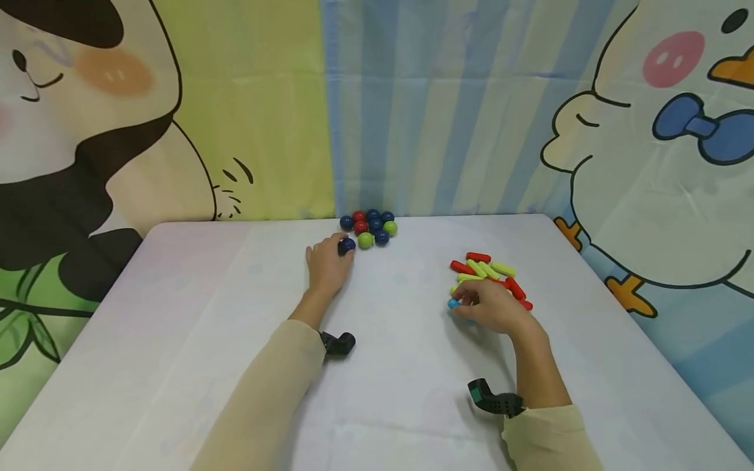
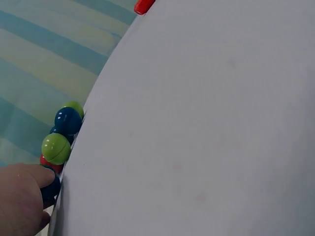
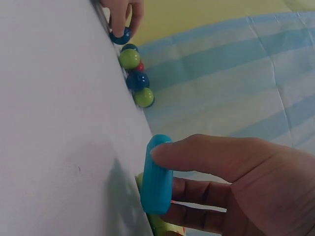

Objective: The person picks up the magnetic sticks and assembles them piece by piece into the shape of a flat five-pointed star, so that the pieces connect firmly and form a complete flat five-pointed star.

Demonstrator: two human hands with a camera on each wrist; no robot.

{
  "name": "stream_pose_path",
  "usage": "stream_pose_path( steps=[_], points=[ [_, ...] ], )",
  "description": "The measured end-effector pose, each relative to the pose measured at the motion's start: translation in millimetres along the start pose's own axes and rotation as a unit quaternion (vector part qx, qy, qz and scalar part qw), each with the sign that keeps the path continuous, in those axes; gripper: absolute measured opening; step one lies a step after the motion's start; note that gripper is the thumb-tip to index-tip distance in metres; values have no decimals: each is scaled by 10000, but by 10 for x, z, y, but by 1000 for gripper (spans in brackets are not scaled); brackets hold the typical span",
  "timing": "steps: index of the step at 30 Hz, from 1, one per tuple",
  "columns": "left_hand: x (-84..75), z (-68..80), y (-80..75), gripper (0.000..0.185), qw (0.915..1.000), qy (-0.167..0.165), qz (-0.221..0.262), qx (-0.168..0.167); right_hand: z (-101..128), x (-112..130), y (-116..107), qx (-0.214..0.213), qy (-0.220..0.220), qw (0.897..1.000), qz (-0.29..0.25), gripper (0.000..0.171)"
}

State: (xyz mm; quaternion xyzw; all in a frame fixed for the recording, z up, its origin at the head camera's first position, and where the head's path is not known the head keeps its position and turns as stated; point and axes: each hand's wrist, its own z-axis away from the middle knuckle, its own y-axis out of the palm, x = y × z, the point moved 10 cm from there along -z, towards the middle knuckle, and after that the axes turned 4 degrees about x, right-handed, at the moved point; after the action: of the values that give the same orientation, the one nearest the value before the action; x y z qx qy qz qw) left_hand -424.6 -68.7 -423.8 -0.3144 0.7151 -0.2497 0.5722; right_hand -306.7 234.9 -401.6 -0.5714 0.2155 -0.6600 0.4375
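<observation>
A dark blue ball (image 1: 347,245) sits pinched in the left hand (image 1: 326,267), just in front of the cluster of balls (image 1: 371,226). A light blue stick (image 3: 156,174), seemingly standing on end, is pinched by the right hand (image 1: 491,307), well right of that cluster.

I sit facing a white bench (image 1: 194,314) with rounded far corners; its top is matte and evenly lit, with soft shadows. Behind it hangs a printed cloth backdrop (image 1: 412,104). The centre panel has vertical blue and pale yellow stripes. To my left it shows a cartoon panda (image 1: 71,131) on yellow-green; to my right, a white cartoon duck (image 1: 660,163) wearing a blue bow tie (image 1: 701,127).
</observation>
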Motion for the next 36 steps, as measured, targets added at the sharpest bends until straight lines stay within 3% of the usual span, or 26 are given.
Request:
stream_pose_path(
  steps=[4,13,18,25,29,36],
  points=[
    [46,73,-19,44,9995,163,220,186,-26,6,54,-5,-17,9998,-182,22],
    [125,323,-32,42,9953,-59,837,491,-120,92,220,140,-116,9984,-535,22],
    [115,437,-78,39,9943,46,932,516,-199,168,278,79,-313,9986,-426,19],
    [102,629,-72,38,9911,139,1033,823,-302,194,359,-142,-432,9981,-419,21],
    [64,691,-54,39,9902,129,1037,924,-357,247,342,-203,-374,9979,-485,23],
    [17,800,-97,36,9883,309,1135,966,-453,424,336,-293,-635,9953,-668,24]
  ],
)
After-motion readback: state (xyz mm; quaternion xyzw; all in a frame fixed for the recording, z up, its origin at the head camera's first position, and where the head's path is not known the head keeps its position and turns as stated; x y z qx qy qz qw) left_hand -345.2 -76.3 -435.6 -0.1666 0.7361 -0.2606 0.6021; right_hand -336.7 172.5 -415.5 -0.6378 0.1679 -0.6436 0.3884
